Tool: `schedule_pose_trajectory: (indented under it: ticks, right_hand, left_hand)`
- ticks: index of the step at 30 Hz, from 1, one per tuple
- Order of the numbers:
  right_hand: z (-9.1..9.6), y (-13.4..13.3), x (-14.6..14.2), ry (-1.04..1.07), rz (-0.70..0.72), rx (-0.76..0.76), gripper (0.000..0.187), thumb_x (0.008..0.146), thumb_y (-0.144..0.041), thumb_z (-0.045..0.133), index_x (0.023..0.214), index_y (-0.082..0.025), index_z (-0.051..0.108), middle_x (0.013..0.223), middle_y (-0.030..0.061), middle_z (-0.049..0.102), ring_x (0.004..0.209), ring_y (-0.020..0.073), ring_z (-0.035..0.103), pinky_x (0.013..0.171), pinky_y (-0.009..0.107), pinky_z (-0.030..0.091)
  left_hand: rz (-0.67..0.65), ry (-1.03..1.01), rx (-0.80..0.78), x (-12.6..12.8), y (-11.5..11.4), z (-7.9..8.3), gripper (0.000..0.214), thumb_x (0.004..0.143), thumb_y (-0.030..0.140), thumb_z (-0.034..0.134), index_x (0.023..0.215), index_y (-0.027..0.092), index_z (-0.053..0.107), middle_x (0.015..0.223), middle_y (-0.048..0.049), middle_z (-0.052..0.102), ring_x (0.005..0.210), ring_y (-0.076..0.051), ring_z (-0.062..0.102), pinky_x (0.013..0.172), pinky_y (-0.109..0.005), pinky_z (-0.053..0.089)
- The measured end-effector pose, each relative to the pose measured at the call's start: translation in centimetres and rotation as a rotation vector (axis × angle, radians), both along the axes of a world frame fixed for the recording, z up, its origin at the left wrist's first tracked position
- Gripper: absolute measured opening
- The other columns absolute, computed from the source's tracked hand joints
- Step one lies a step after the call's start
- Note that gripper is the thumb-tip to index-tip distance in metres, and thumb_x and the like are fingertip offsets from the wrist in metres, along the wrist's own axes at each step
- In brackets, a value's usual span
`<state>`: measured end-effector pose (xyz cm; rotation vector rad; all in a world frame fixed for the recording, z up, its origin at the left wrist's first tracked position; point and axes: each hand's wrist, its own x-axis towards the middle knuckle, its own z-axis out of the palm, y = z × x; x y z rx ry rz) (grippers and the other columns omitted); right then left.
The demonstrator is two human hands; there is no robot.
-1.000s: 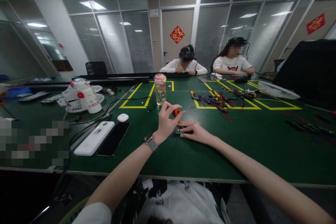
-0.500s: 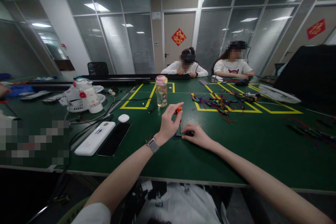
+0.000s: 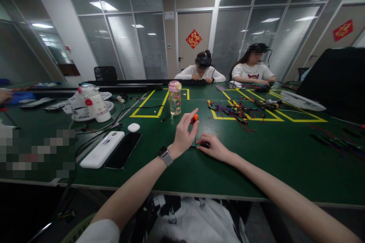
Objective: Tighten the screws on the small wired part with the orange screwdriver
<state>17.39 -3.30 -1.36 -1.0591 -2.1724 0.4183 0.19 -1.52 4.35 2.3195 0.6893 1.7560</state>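
Observation:
My left hand [image 3: 184,134], with a watch on its wrist, is closed around the orange and black handle of a screwdriver [image 3: 195,118]. The screwdriver stands nearly upright, its thin shaft pointing down at a small green circuit board [image 3: 194,145] on the table. Whether the tip touches a screw is too small to tell. My right hand [image 3: 214,147] rests low on the table, fingers bent and pinching the board's right end beside a small black part [image 3: 205,144]. My fingers hide much of the board.
Ahead stands a pink-lidded bottle [image 3: 175,98]. Wired circuit boards [image 3: 228,110] lie tangled beyond my right hand. To the left are a white power bank [image 3: 102,149], a dark phone [image 3: 124,151] and a white jug [image 3: 98,104]. Two people sit across the green table [image 3: 256,152].
My left fingers have shifted slightly on the screwdriver's handle, and more of its orange shows. My right hand stays at the board. The view has moved very little.

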Motion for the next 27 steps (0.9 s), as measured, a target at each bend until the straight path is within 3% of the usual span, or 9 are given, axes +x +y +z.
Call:
schedule_pose_trajectory:
  ticks: [4, 9, 12, 21, 27]
  right_hand:
    - [0.08, -0.13, -0.01, -0.015, -0.001, 0.013, 0.007, 0.082, -0.022, 0.064, 0.086, -0.017, 0.068, 0.082, 0.0038, 0.061, 0.073, 0.0161, 0.058, 0.068, 0.029, 0.049]
    - [0.19, -0.19, 0.06, -0.054, 0.016, 0.039, 0.012, 0.086, -0.026, 0.06, 0.09, -0.018, 0.068, 0.081, 0.0042, 0.06, 0.074, 0.0167, 0.058, 0.069, 0.03, 0.048]
    - [0.23, -0.21, 0.11, -0.067, 0.023, 0.049, 0.015, 0.088, -0.028, 0.058, 0.091, -0.018, 0.068, 0.082, 0.0046, 0.06, 0.075, 0.017, 0.058, 0.07, 0.03, 0.049]
    - [0.16, -0.24, 0.22, -0.081, 0.02, 0.061, 0.014, 0.088, -0.028, 0.057, 0.091, -0.018, 0.067, 0.083, 0.0045, 0.059, 0.076, 0.0176, 0.057, 0.071, 0.03, 0.048]
    - [0.28, -0.24, 0.18, -0.09, 0.035, 0.058, 0.015, 0.088, -0.029, 0.057, 0.092, -0.018, 0.067, 0.083, 0.0043, 0.058, 0.076, 0.0174, 0.057, 0.072, 0.03, 0.048]
  left_hand:
    - [0.081, -0.022, 0.075, -0.11, 0.01, 0.07, 0.027, 0.09, 0.032, 0.058, 0.115, 0.022, 0.06, 0.09, -0.0026, 0.051, 0.081, -0.014, 0.053, 0.074, -0.027, 0.049]
    - [0.04, 0.013, 0.019, -0.36, -0.23, 0.13, 0.035, 0.098, 0.026, 0.034, 0.127, 0.02, 0.053, 0.106, -0.0078, 0.054, 0.097, -0.017, 0.055, 0.085, -0.03, 0.048]
    - [-0.016, 0.017, -0.019, -0.34, -0.13, 0.1, 0.038, 0.099, 0.022, 0.03, 0.133, 0.02, 0.046, 0.11, -0.0078, 0.059, 0.096, -0.016, 0.058, 0.086, -0.03, 0.048]
    - [0.088, -0.011, 0.057, -0.13, -0.14, 0.33, 0.027, 0.088, 0.034, 0.06, 0.112, 0.022, 0.06, 0.09, -0.0027, 0.05, 0.081, -0.014, 0.052, 0.076, -0.027, 0.048]
    - [-0.041, 0.029, 0.0, -0.45, -0.45, 0.38, 0.037, 0.097, 0.024, 0.036, 0.132, 0.02, 0.048, 0.116, -0.0091, 0.057, 0.105, -0.018, 0.056, 0.093, -0.033, 0.046]
